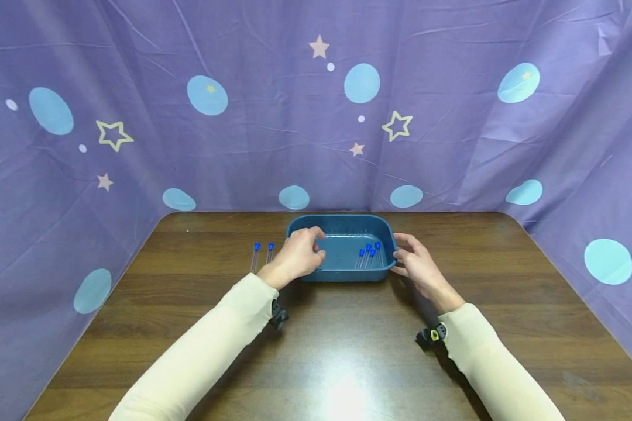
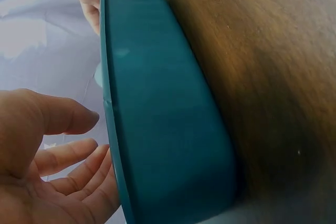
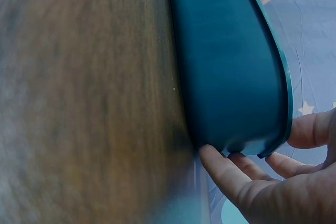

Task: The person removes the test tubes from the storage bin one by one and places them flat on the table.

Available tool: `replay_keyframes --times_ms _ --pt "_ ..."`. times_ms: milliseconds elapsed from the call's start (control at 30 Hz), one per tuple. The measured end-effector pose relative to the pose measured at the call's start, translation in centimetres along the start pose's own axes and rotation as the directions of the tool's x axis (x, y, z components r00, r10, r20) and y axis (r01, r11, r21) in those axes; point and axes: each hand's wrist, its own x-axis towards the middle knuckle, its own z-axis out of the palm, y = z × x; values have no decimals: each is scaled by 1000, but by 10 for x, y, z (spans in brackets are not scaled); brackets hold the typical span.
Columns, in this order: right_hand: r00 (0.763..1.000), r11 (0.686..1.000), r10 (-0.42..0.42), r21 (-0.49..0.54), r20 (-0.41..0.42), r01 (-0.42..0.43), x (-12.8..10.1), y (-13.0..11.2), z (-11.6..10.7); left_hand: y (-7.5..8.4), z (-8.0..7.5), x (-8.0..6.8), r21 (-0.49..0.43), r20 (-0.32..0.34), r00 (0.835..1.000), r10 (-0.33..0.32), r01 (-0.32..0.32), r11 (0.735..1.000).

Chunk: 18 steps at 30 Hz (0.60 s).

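Note:
A blue plastic basin [image 1: 342, 276] stands on the wooden table, holding several clear test tubes [image 1: 367, 257] with blue caps at its right end. My left hand [image 1: 299, 252] reaches over the basin's left end, thumb and fingers apart with nothing between them. In the left wrist view its fingers [image 2: 68, 158] are right at the rim. At the opposite end my right hand [image 1: 418, 266] grips the basin, the thumb at the rim and the fingers [image 3: 231, 174] against the outer wall. Two more blue-capped test tubes [image 1: 255, 257] lie left of the basin, partly hidden by my left hand.
The brown wooden table [image 1: 505, 280] spreads to both sides and in front of the basin. Behind it hangs a purple curtain [image 1: 274, 134] with stars and blue spots, close to the table's back edge. Dark wrist cameras [image 1: 278, 316] sit at both cuffs.

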Motion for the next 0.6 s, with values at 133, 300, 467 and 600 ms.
replay_keyframes --times_ms 133,300,467,600 --pt "1000 1000 -2 -4 3 2 0 1 -1 4 3 3 5 7 1000 5 -5 1000" --pt "1000 1000 -3 -7 5 3 -1 0 -1 9 10 9 8 16 1000 10 -10 1000" --pt "1000 1000 0 -15 2 0 0 0 -1 14 17 14 -11 32 999 14 -13 1000" --pt "1000 1000 0 -13 2 0 0 0 -1 17 22 18 -20 36 999 26 -25 999"
